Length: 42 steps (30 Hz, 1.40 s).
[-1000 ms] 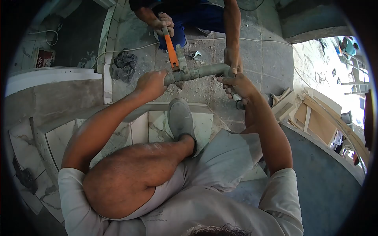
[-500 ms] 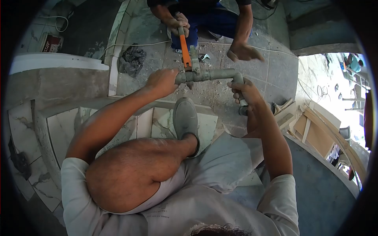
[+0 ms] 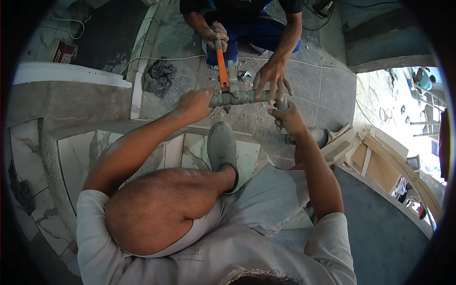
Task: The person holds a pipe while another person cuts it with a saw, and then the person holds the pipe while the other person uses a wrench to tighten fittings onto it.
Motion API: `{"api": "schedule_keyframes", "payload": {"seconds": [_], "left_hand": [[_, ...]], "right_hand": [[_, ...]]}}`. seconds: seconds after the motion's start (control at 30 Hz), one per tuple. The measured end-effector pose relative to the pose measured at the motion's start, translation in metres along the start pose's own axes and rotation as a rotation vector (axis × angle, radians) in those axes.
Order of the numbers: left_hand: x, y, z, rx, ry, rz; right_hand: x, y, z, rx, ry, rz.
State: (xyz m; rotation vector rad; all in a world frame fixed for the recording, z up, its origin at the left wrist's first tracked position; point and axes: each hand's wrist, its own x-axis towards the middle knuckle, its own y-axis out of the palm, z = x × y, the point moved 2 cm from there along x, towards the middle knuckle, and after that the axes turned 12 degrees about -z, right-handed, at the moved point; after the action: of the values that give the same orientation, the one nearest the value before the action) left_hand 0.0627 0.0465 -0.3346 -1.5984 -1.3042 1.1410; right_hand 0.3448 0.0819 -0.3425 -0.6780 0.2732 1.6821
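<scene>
A grey pipe assembly [image 3: 244,97] with fittings and an elbow is held level above the rubble-strewn floor. My left hand [image 3: 195,104] is closed around its left end. At the right, my right hand [image 3: 290,119] wraps the elbow's downward leg [image 3: 281,104]. Facing me, a co-worker grips an orange pipe wrench [image 3: 222,66], its jaw on the fitting near the left end. The co-worker's other hand [image 3: 271,80] rests on the pipe close to the elbow, fingers spread. A short grey branch [image 3: 232,76] stands up from the pipe beside the wrench.
A crumpled black plastic bag [image 3: 160,77] lies on the floor at the left. A pale cable [image 3: 190,57] crosses behind the work. Wood boards [image 3: 380,156] are piled at the right. Marble-look tiled steps [image 3: 194,148] are below the pipe.
The co-worker's free hand has come down from the right onto the pipe near the elbow. The pipe's right end and my right hand have shifted slightly left and down.
</scene>
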Motion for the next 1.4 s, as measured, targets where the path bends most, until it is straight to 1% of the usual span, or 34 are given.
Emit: {"api": "schedule_keyframes", "payload": {"seconds": [0.1,0.17,0.3,0.37,0.5,0.57,0.7,0.8,0.87,1.0,1.23,1.3,1.4], "left_hand": [[0.000,0.000,0.001,0.001,0.017,-0.016],[0.000,-0.001,0.001,-0.005,0.023,-0.013],[0.002,-0.003,-0.002,0.016,0.001,0.017],[0.001,-0.006,-0.004,0.026,0.014,0.007],[0.003,-0.010,-0.007,0.033,0.043,-0.009],[0.004,-0.009,-0.007,0.041,0.042,0.007],[0.002,-0.004,-0.004,0.060,0.033,0.047],[0.000,-0.001,-0.002,0.035,-0.010,0.040],[0.002,0.000,0.001,0.021,-0.006,0.040],[0.003,0.001,0.003,0.008,0.027,0.020],[0.001,-0.001,0.001,0.011,0.015,0.033],[0.000,0.002,0.002,0.014,0.002,0.072],[-0.003,0.011,0.006,-0.015,0.028,0.089]], "right_hand": [[0.001,0.000,0.002,-0.002,0.023,-0.010],[0.004,-0.002,0.007,-0.065,0.087,0.047],[0.012,-0.006,0.003,-0.042,0.088,0.065],[0.012,-0.006,0.004,-0.064,0.119,0.060],[0.007,-0.006,0.013,-0.095,0.076,0.016],[0.012,-0.009,0.008,-0.134,0.161,0.069],[0.014,-0.009,0.001,-0.111,0.193,0.048],[0.014,-0.009,0.000,-0.084,0.194,0.055],[0.015,-0.010,-0.002,-0.097,0.224,0.074],[0.014,-0.010,-0.002,-0.095,0.219,0.065],[0.010,-0.007,0.002,-0.060,0.211,0.052],[0.005,-0.005,0.003,-0.041,0.222,0.044],[0.003,-0.003,-0.004,-0.115,0.167,0.032]]}}
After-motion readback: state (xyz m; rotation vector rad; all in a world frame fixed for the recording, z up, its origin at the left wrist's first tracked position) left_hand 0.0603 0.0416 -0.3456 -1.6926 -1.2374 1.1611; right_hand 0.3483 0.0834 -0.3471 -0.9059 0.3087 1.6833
